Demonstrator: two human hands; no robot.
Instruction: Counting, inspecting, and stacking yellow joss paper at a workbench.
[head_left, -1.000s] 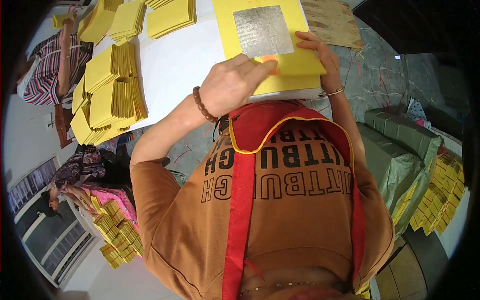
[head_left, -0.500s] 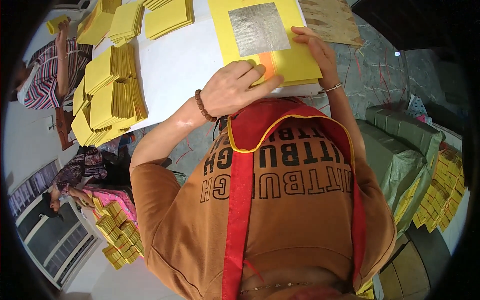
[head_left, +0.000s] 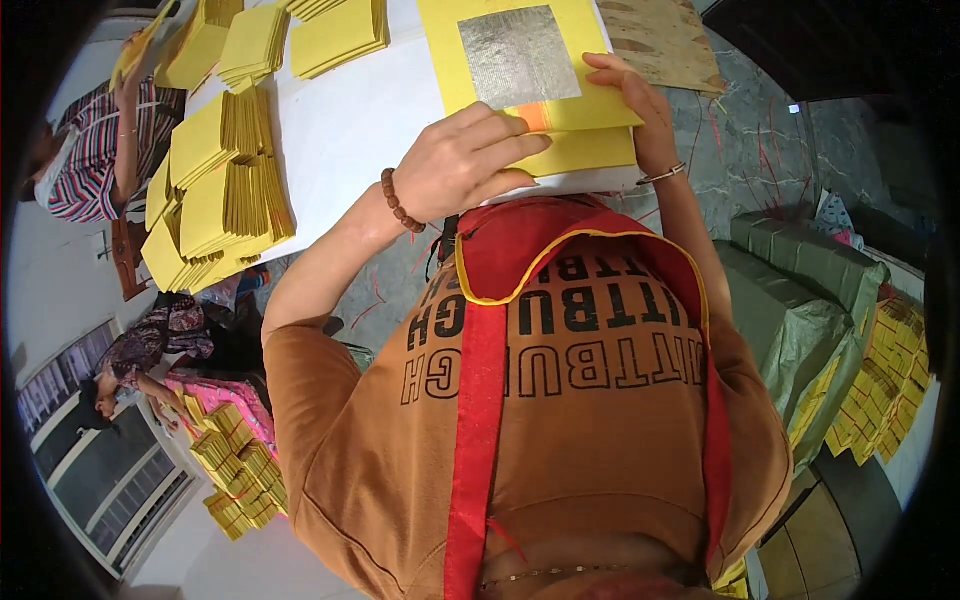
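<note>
In front of me a yellow paper sheet with a silver foil square and an orange band lies on top of more yellow paper. My left hand is closed at its near edge, the fingers bent over the orange band and the raised, curled part of the sheet. My right hand grips the sheet's right edge, with fingers reaching over its top; its thumb is hard to make out. Bundles of folded yellow paper stand at the left on the white tabletop.
More folded yellow paper stacks sit along the far side. A wooden board is at the far right. Green wrapped bales and yellow bundles stand on the right. Two co-workers are at the left, one in a striped shirt holding yellow paper.
My left hand has drawn slightly nearer and left, and the sheet's near edge has risen and curled away from me, baring yellow paper beneath. The striped co-worker's yellow paper has moved.
</note>
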